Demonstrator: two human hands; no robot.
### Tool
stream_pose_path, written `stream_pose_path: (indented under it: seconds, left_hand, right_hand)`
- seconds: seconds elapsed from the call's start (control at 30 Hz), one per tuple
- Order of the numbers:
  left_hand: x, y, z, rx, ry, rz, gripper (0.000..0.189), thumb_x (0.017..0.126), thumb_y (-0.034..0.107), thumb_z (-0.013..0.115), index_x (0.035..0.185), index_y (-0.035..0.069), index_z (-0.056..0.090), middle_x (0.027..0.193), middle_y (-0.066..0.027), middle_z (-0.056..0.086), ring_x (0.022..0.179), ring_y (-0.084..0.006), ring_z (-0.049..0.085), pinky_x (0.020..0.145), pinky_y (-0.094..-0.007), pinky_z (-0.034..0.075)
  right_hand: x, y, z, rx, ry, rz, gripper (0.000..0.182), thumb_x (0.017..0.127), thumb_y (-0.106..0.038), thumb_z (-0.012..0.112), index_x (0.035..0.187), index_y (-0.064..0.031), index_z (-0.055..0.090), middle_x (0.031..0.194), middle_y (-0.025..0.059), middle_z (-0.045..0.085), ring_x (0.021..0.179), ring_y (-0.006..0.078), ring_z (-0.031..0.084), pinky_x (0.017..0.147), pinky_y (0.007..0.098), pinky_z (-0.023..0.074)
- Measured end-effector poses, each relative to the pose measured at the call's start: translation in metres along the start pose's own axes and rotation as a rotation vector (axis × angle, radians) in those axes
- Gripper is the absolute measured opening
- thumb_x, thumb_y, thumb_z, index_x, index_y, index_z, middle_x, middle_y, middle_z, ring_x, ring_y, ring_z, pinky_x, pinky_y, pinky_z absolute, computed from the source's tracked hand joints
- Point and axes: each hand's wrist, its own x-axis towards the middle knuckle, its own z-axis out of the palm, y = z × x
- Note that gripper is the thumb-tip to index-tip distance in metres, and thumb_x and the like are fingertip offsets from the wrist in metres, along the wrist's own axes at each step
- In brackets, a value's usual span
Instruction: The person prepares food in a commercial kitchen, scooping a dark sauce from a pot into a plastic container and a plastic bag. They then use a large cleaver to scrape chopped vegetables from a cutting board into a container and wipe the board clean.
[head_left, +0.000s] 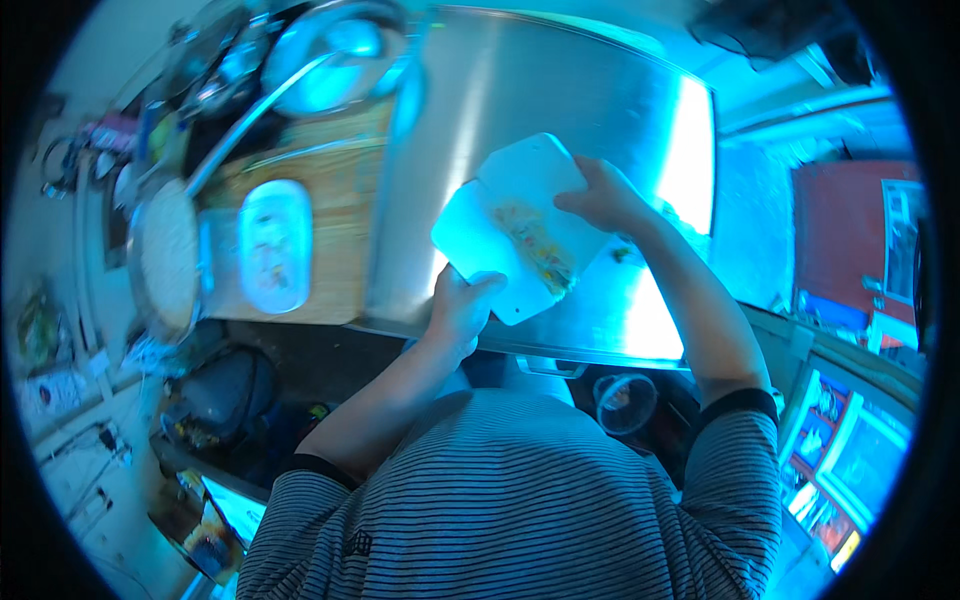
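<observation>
Both hands hold a pale, flat plastic board over the steel worktop. My left hand (461, 311) grips the edge of its lower left half (469, 236), thumb on top. My right hand (606, 196) grips the edge of its upper right half (529, 165). Small holes show near the board's outer ends. I cannot tell whether the halves are one folding piece or two overlapping boards. A strip of chopped mixed food (536, 244), yellowish with reddish and green bits, lies along the middle between the halves.
Steel worktop (525, 82) spreads under my hands, with green scraps (621, 253) on the right. To the left, a wooden board (337, 247) bears an oval white dish (276, 246) with food bits. Beyond are a long-handled pan (169, 259) and a large bowl (322, 79). A clear tub (625, 405) sits below.
</observation>
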Motion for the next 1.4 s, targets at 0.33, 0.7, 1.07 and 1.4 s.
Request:
stream_pose_path:
  seconds: [0.33,0.7,1.07,1.4]
  left_hand:
    - [-0.047,0.176,-0.257,0.578,0.07,0.343,0.026,0.072,0.006,0.057,0.096,-0.002,0.061,0.081,-0.0127,0.064,0.071,-0.0186,0.064,0.064,-0.0322,0.051]
    - [-0.027,0.234,-0.325,1.381,0.096,0.38,0.024,0.076,0.012,0.059,0.096,-0.001,0.061,0.086,-0.0174,0.063,0.076,-0.0265,0.064,0.068,-0.0372,0.05]
    - [-0.022,0.248,-0.354,1.332,0.223,0.257,0.029,0.073,0.014,0.06,0.098,-0.001,0.059,0.085,-0.0183,0.063,0.077,-0.0278,0.064,0.069,-0.0379,0.05]
    - [-0.095,0.255,-0.332,0.924,0.284,0.407,0.031,0.074,0.008,0.057,0.103,-0.004,0.059,0.087,-0.0131,0.064,0.077,-0.0186,0.061,0.07,-0.0346,0.048]
  right_hand:
    - [0.02,-0.192,0.204,0.558,0.147,-0.285,0.038,0.074,-0.012,0.062,0.109,0.0011,0.056,0.095,0.0147,0.065,0.084,0.0214,0.063,0.074,0.0342,0.0493]
    - [0.013,-0.268,0.32,0.369,0.559,-0.223,0.029,0.075,-0.006,0.054,0.101,0.0054,0.049,0.081,0.0246,0.061,0.07,0.0353,0.062,0.057,0.042,0.049]
    - [0.001,-0.271,0.272,0.58,0.668,-0.239,0.031,0.078,-0.007,0.053,0.106,0.0028,0.045,0.08,0.0227,0.062,0.071,0.0361,0.064,0.056,0.0434,0.0499]
    - [0.038,-0.21,0.252,1.119,0.524,-0.217,0.034,0.079,-0.007,0.055,0.111,0.0003,0.049,0.098,0.0152,0.061,0.088,0.0233,0.06,0.075,0.0356,0.0485]
